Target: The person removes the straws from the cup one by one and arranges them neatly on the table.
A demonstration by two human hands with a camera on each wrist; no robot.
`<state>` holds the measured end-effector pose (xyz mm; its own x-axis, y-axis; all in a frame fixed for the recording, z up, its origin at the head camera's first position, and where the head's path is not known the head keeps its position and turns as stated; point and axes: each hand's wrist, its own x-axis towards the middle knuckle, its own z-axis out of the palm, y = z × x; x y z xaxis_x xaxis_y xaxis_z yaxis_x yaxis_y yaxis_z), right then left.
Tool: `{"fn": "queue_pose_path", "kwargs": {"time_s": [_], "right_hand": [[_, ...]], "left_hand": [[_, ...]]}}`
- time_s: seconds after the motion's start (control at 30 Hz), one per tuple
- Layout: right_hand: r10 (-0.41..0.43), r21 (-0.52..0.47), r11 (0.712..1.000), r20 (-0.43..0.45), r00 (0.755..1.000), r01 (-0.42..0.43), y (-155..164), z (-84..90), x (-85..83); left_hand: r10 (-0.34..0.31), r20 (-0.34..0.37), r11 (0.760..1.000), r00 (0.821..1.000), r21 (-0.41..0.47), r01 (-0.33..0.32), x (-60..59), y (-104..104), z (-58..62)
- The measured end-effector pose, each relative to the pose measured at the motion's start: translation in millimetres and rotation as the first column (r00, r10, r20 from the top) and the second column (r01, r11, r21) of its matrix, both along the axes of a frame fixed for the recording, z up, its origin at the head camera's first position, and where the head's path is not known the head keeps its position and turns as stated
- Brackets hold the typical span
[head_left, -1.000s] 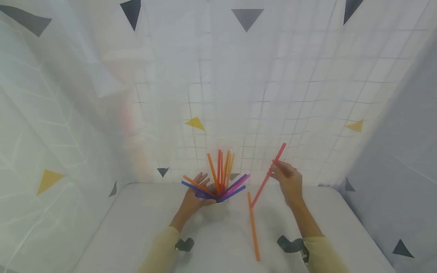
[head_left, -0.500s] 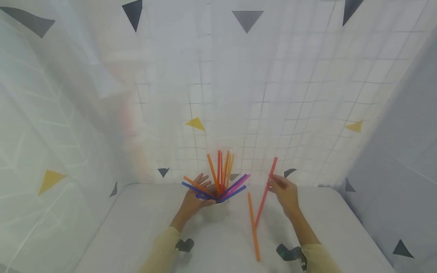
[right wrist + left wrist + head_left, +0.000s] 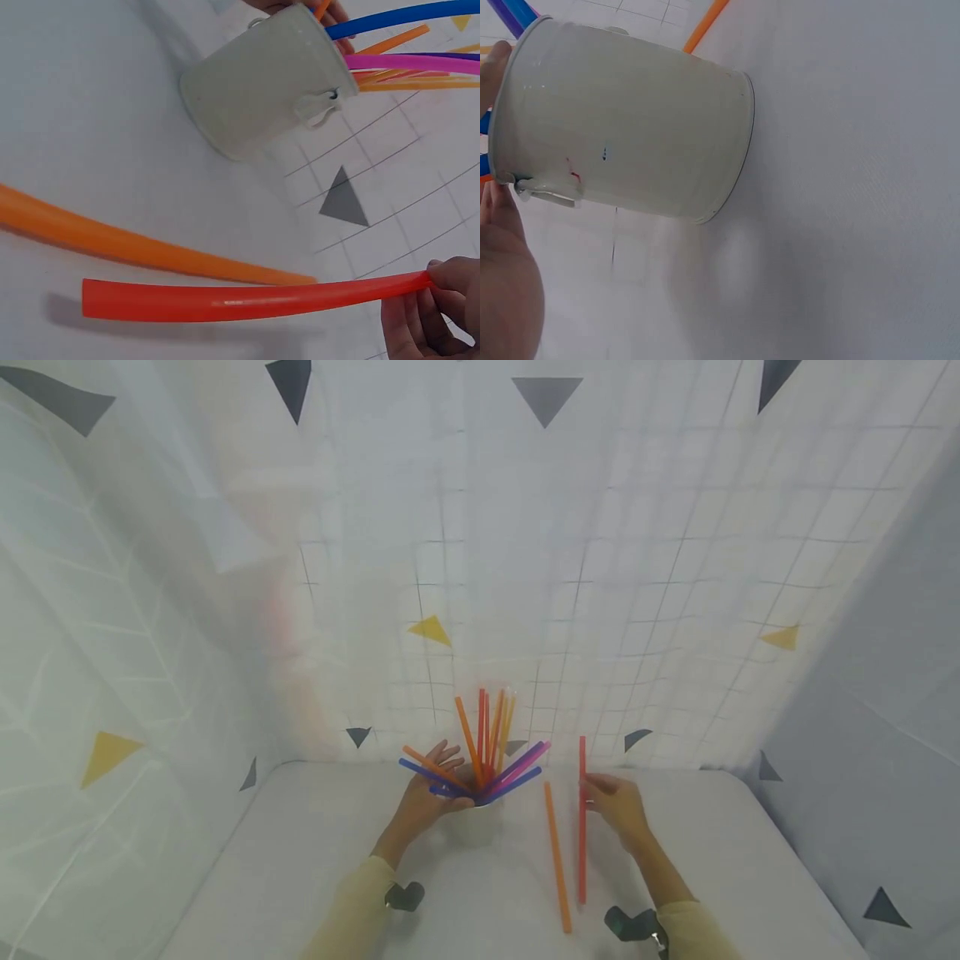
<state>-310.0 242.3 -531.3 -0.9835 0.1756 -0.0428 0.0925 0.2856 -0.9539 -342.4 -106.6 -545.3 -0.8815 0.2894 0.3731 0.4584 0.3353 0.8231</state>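
A small off-white metal bucket (image 3: pixel 474 831) stands on the white table, full of colored plastic straws (image 3: pixel 491 735) that fan out from its mouth. My left hand (image 3: pixel 423 797) is at the bucket's left side, holding it around the rim with the thumb in front and the fingers behind the straws. My right hand (image 3: pixel 621 802) pinches a red straw (image 3: pixel 582 852) near its upper part between thumb and fingers. Left of the red straw an orange straw (image 3: pixel 557 860) lies on the table. In the right wrist view the red straw (image 3: pixel 225 301) runs beside the orange one (image 3: pixel 150 247).
The white table (image 3: pixel 300 860) ends at a pale curtain-like backdrop (image 3: pixel 525 568) with a grid print and triangles. Sheets hang at both sides. Dark wrist-camera mounts (image 3: pixel 632 924) sit at both wrists.
My right hand has moved left and toward me with the red straw, turning it from slanted across the orange straw to nearly parallel beside it. The left hand has stayed at the bucket.
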Motion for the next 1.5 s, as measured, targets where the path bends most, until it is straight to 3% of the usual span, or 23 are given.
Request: {"fn": "queue_pose_path", "kwargs": {"time_s": [0.3,0.63,1.03,1.5], "right_hand": [[0.016,0.030,0.999,0.039,0.999,-0.017,0,-23.5,6.5],[0.034,0.166,0.985,0.119,0.992,-0.054,-1,-38.9,9.2],[0.016,0.194,0.980,0.135,0.991,-0.042,-10,-49.3,11.1],[-0.002,0.291,0.956,0.148,0.989,-0.041,-21,-51.4,7.4]], "left_hand": [[-0.006,-0.014,1.000,1.000,-0.005,0.006,-1.8,1,-4.4],[0.006,-0.020,1.000,1.000,-0.017,-0.006,0.3,2,-2.4],[0.006,-0.061,1.000,0.998,-0.021,-0.007,3.2,2,-1.0],[-0.004,-0.004,1.000,1.000,-0.010,0.004,4.4,-2,-0.2]]}}
